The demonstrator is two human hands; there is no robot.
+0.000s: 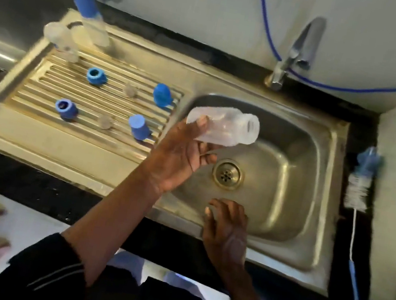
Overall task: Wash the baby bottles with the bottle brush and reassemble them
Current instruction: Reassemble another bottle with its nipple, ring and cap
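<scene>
Bottle gripped at base in left hand, over sink basin, lying sideways, mouth toward right. Empty right hand loose on front rim, nearer to bottle brush on right counter, bristles far.

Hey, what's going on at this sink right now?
A person is partway through washing baby bottles. The left hand holds an open clear bottle on its side over the sink basin, while the right hand rests empty on the basin's front rim. The bottle brush lies on the counter right of the sink. Blue caps, blue rings, clear nipples and two other bottles sit on the drainboard.
</scene>
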